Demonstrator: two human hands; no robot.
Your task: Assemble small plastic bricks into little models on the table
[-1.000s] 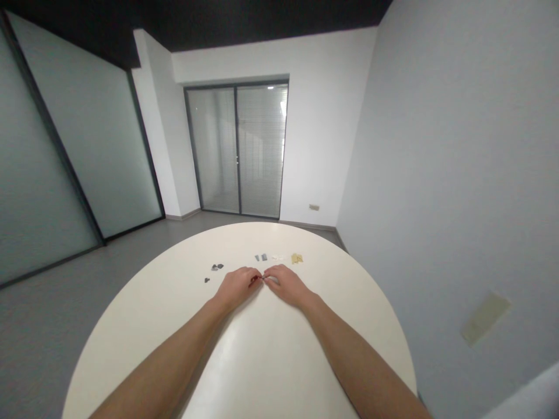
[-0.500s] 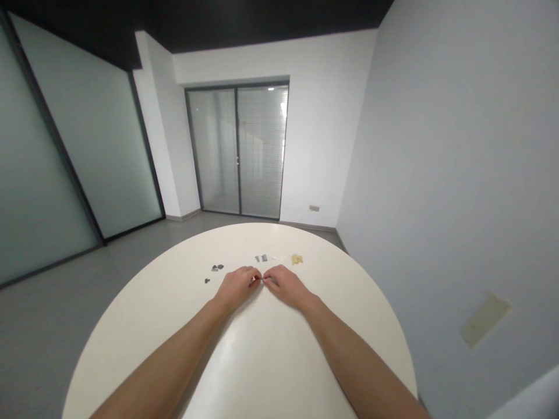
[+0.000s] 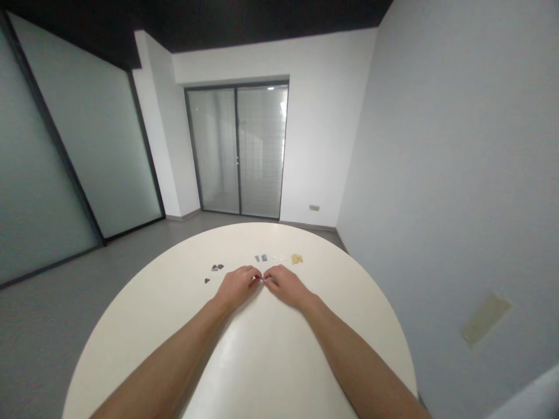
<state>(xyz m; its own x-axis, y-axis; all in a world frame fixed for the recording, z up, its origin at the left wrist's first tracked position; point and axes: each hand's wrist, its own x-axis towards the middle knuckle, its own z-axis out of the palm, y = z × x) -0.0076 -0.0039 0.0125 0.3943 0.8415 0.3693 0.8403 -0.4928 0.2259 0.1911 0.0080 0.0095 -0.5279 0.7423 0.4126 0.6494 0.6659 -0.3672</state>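
My left hand (image 3: 239, 286) and my right hand (image 3: 285, 284) meet fingertip to fingertip over the middle of the round white table (image 3: 266, 361). Both are closed in a pinch. A tiny greyish piece (image 3: 262, 280) shows between the fingertips, too small to name. Just beyond the fingers lie small blue-grey flat pieces (image 3: 264, 258), a few whitish bits (image 3: 278, 258) and a cluster of tan-yellow flat pieces (image 3: 297, 259). To the left of my left hand are small dark pieces (image 3: 217, 267), with another dark piece (image 3: 207, 280) nearer to me.
The table's curved far edge (image 3: 262, 223) lies beyond the pieces. A grey-white wall (image 3: 449, 174) stands close on the right. Behind the table is a glass door with blinds (image 3: 262, 151), and frosted glass panels (image 3: 87, 134) line the left.
Both hands stay in the same place. The fingertips have shifted very slightly, and a little more of the tiny piece shows between them.
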